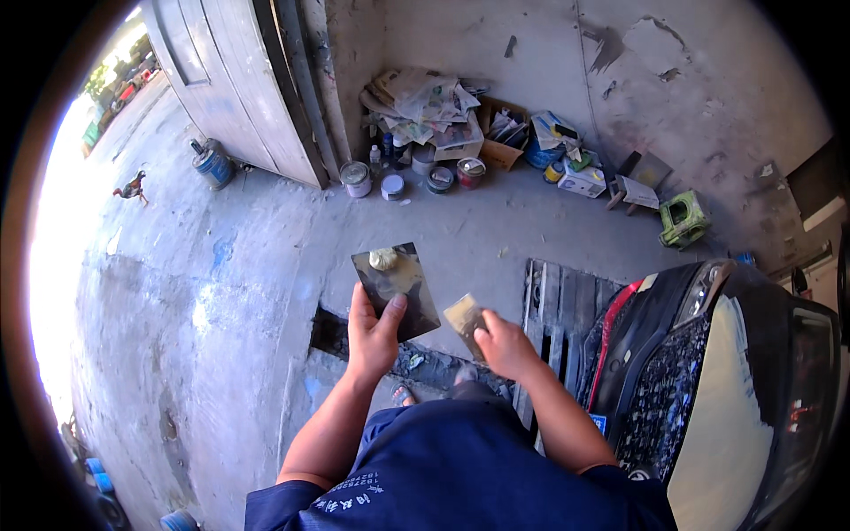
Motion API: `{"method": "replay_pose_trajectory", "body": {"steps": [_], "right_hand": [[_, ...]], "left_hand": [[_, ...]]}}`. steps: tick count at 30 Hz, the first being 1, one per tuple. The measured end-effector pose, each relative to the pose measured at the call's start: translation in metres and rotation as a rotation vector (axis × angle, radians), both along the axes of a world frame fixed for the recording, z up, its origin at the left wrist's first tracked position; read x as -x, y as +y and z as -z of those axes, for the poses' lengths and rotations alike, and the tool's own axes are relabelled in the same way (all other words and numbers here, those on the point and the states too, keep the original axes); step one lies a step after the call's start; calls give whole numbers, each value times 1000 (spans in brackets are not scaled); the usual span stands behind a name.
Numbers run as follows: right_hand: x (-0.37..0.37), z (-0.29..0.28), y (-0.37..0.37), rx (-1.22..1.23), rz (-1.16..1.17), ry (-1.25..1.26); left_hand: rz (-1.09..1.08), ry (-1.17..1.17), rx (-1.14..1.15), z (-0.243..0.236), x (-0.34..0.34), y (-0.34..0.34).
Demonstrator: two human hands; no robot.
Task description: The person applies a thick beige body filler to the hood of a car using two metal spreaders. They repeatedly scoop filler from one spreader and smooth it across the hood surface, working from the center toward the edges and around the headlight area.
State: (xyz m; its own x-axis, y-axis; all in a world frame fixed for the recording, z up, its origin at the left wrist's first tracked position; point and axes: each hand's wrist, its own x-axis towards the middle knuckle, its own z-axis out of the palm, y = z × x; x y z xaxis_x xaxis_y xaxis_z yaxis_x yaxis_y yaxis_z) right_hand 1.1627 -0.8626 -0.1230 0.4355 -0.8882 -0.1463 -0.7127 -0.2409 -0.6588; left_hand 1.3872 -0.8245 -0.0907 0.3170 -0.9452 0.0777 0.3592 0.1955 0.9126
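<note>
My left hand (375,332) grips a dark, flat rectangular board (409,288), its thumb lying across the face. On the board's far end sits a lump of pale putty (382,258). To the right, my right hand (507,343) is closed around a small putty scraper (463,319) whose blade is smeared with cream-coloured material. The scraper and the board are held close together but apart, both above the floor. Right of my right arm stands a car (708,354), one panel of it covered with a cream coating (722,416).
Paint cans (356,179), heaped papers (425,102) and a cardboard box (503,133) line the wall. A green plastic stool (683,219) is near the car. Slatted grating (567,310) and a floor gap (329,332) lie before me. A blue bucket (213,166) stands by the door; a rooster (133,188) is outside.
</note>
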Motion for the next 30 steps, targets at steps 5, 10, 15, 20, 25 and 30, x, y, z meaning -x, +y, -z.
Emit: {"method": "replay_pose_trajectory", "body": {"steps": [5,10,15,20,25,30], "right_hand": [[20,32,-102,-79,199,-367],[10,77,-218,-275,128,-777],[-14,50,-317,-512,54,-894],[-49,48,-383,-629,-36,-888],[-120,43,-438,-744,-109,-959],[-188,50,-475,-820,-162,-903]], "left_hand": [[81,176,-107,23,-14,-86],[108,261,-296,38,-23,-164],[173,332,-266,28,-15,-231],[178,412,-283,52,-17,-250],[147,448,-256,48,-43,-297],[244,459,-282,66,-90,-351]]}}
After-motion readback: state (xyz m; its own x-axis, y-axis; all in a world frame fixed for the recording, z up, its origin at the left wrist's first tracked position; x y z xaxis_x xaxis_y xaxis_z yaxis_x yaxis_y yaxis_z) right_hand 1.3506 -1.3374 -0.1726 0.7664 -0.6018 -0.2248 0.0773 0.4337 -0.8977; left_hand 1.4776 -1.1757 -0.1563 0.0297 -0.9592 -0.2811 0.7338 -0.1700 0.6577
